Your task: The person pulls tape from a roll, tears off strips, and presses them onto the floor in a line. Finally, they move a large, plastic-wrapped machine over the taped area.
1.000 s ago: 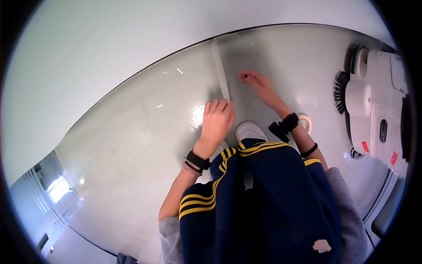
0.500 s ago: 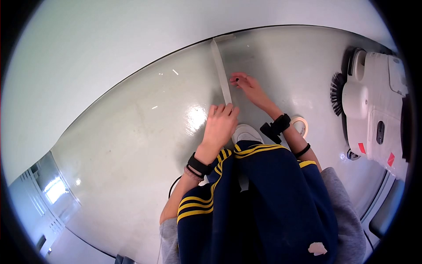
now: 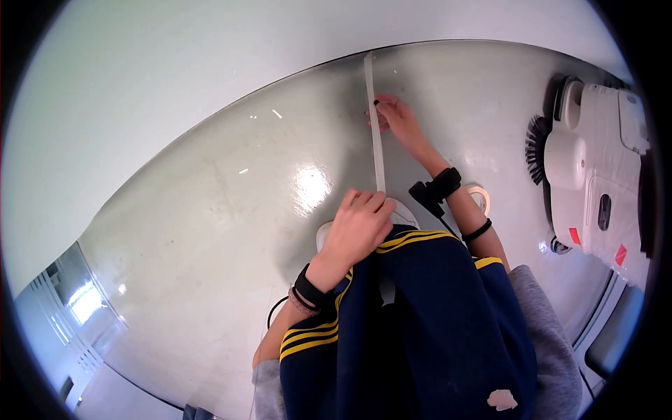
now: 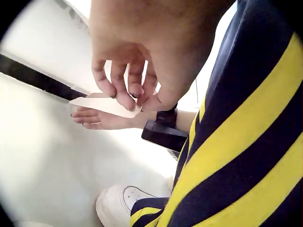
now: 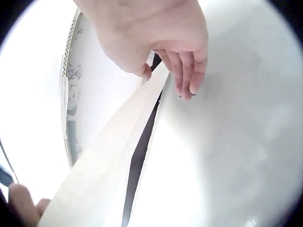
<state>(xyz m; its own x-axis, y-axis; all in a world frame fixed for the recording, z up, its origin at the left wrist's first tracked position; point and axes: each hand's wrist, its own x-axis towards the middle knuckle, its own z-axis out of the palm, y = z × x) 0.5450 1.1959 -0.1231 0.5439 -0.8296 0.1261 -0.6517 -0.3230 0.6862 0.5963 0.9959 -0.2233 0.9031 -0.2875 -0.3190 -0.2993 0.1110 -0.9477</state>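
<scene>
A pale strip of masking tape (image 3: 376, 143) runs from the base of the wall back toward the knees. My left hand (image 3: 358, 227) pinches its near end between thumb and fingertips, above the white shoes (image 3: 404, 212). Partway along the strip is my right hand (image 3: 402, 120), its thumb on one side and its loosely straight fingers on the other. In the right wrist view the tape (image 5: 111, 137) slants up between that thumb and those fingers, with a gap showing around it. The left wrist view shows the tape (image 4: 106, 105) leaving the pinching fingertips.
A roll of tape (image 3: 486, 201) lies on the glossy floor (image 3: 210, 210) beside my right forearm. At the right stands a white machine (image 3: 595, 175) with a black brush (image 3: 537, 150). The white wall (image 3: 231, 63) meets the floor ahead. Small white scraps (image 3: 276, 113) lie to the left.
My left hand has drawn back toward the knees with the tape end. The strip has swung right and straightened. My right hand has come left and now reaches around the strip.
</scene>
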